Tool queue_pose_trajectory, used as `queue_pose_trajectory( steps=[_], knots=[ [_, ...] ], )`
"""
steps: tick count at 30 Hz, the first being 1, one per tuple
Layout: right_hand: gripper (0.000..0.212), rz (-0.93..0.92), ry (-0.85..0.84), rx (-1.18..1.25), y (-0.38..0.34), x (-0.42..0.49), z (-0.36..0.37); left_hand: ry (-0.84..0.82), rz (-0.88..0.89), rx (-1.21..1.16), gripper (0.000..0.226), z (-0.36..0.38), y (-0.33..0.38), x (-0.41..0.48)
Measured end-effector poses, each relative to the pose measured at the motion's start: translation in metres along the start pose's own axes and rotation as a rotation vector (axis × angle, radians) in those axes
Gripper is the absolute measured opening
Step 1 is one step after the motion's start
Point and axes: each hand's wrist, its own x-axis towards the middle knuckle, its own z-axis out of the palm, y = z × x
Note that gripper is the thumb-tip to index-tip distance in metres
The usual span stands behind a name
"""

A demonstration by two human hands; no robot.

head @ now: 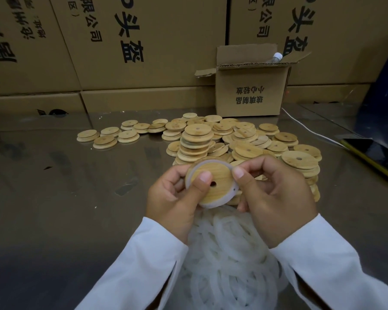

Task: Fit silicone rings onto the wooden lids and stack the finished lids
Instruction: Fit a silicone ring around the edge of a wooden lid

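Both hands hold one round wooden lid (220, 177) with a small centre hole, raised above the table. A whitish silicone ring (196, 168) runs around its rim. My left hand (175, 198) grips the lid from the left, thumb pressed on its face near the hole. My right hand (276, 198) pinches the lid's right edge, thumb on the ring. Below my wrists lies a heap of loose silicone rings (224, 260). Behind the held lid stands a tall stack of lids (196, 139) amid a wide pile of wooden lids (267, 144).
A row of small lid stacks (109, 136) lies at the left on the shiny metal table (54, 198). An open small carton (251, 90) stands behind the pile, before a wall of large cartons (143, 41). A phone (376, 157) and white cable (309, 128) lie at the right.
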Motion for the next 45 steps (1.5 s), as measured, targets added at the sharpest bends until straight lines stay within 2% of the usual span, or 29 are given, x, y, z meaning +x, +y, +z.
queue_pose_trajectory(
  steps=[5,8,11,15,17,24,26,30,33,39,43,45],
  knots=[
    [0.009,-0.056,0.117,-0.076,0.002,-0.009,0.008,0.03,0.009,0.032,0.027,0.005,-0.001,-0.004],
    [0.008,-0.083,0.135,-0.119,0.006,-0.011,0.013,0.096,-0.024,-0.003,0.021,0.006,-0.002,-0.002],
    [0.01,-0.107,0.164,-0.146,0.009,-0.012,0.012,0.079,-0.054,-0.074,0.009,0.006,-0.004,-0.002],
    [0.016,-0.143,0.13,-0.161,0.009,-0.007,0.007,-0.008,-0.082,-0.031,0.032,0.004,-0.005,0.0],
    [0.015,-0.142,0.079,-0.173,0.008,-0.006,0.005,-0.05,-0.081,0.048,0.033,0.003,-0.005,0.0],
    [0.018,0.083,0.031,-0.035,0.008,0.006,-0.004,-0.109,-0.039,0.153,0.035,-0.001,0.0,0.003],
    [0.018,0.099,0.027,-0.044,0.009,0.007,-0.006,-0.088,-0.033,0.143,0.037,0.0,0.0,0.002],
    [0.02,0.065,0.017,-0.079,0.007,0.007,-0.006,-0.03,-0.091,0.07,0.03,0.001,-0.005,0.002],
    [0.019,0.026,0.012,-0.1,0.005,0.008,-0.006,-0.006,-0.143,0.008,0.039,0.003,-0.007,0.001],
    [0.011,-0.045,0.035,-0.066,0.005,0.001,-0.001,-0.005,-0.164,-0.047,0.043,0.003,-0.005,0.0],
    [0.006,-0.03,0.029,0.021,0.008,-0.005,0.008,0.074,-0.204,-0.33,0.031,0.004,-0.001,0.002],
    [0.003,-0.052,0.049,0.009,0.008,-0.006,0.008,0.096,-0.185,-0.358,0.031,0.004,-0.001,0.004]
  ],
)
